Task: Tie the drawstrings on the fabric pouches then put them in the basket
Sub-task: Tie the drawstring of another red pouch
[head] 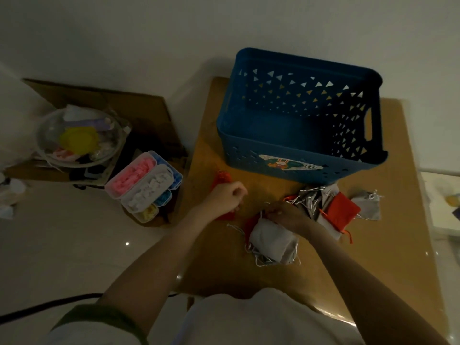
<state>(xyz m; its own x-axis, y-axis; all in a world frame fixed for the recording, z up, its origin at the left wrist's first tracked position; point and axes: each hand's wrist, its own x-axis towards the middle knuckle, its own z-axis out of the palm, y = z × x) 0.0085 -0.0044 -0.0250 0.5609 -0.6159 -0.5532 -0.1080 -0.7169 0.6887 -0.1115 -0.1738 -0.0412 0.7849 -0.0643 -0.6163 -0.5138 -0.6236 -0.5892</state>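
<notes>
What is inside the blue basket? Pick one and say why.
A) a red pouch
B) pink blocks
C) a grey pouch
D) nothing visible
D: the inside of the blue basket shows bare; the pouches lie on the table in front of it, a grey pouch at the right hand.

Grey pouch (271,241) before empty blue basket (298,155)

The only lettering is on a sticker (286,165) on the near wall of the blue basket (251,145): two pale letters at its right end, perhaps "EP", too blurred to be sure.
</notes>
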